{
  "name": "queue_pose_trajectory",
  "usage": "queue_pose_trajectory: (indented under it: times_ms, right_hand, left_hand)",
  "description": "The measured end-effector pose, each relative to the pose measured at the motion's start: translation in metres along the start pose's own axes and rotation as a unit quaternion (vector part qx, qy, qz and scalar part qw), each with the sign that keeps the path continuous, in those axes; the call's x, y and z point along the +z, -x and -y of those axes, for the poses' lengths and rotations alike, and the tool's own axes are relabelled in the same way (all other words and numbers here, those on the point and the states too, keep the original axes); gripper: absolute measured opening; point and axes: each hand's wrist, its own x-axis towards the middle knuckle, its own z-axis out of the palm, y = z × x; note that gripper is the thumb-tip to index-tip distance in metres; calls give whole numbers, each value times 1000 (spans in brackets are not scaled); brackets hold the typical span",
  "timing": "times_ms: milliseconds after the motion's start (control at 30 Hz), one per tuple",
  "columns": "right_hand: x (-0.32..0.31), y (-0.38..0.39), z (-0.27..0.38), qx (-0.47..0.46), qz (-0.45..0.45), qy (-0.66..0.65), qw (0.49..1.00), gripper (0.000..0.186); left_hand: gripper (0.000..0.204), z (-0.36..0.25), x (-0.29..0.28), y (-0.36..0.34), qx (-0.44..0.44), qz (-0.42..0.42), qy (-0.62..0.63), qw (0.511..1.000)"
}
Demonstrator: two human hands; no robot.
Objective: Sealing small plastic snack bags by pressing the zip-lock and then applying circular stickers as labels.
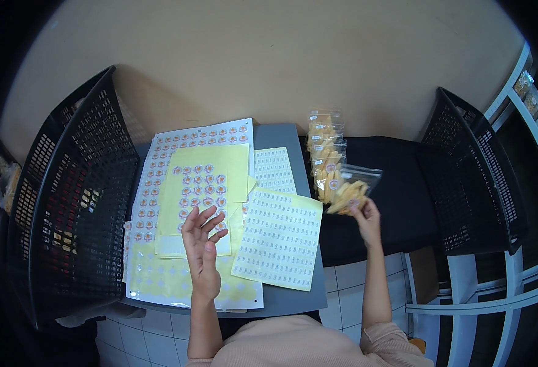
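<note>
My left hand [205, 254] hangs over layered sticker sheets, palm turned sideways and fingers apart and curved, holding nothing. Under it lie a large white sheet [151, 171] of round labels, yellow backing sheets [235, 165] with round labels and, to the right, a sheet [275, 238] of small rectangular labels, all on a grey board [296, 296]. My right hand [365, 214] pinches the lower end of a clear zip bag [348, 189] of long yellow pieces, which bears a round label. That bag is at the front of a column of similar bags [323, 137] on a black surface.
Tall black plastic baskets stand at the left [67, 196] and right [474, 171], the right one beside the black surface [391, 165]. A white rack [517, 287] with bagged goods [533, 101] is at the far right. A beige wall [269, 67] rises behind; tiled floor [348, 290] shows below.
</note>
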Motion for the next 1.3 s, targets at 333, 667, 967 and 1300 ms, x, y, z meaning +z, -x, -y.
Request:
queue_pose_trajectory:
  times_ms: [333, 667, 967, 1300]
  right_hand:
    - [15, -21, -54, 31, -28, 129, 991, 32]
    - [20, -8, -55, 9, -82, 224, 971, 46]
    - [26, 14, -14, -4, -154, 317, 936, 48]
    - [128, 27, 109, -191, -6, 325, 926, 30]
  left_hand:
    - [54, 3, 4, 11, -21, -26, -37, 999]
    - [51, -3, -14, 10, 0, -58, -96, 994]
    - [25, -9, -79, 22, 35, -198, -153, 968]
    - [20, -70, -159, 62, 214, -258, -269, 903]
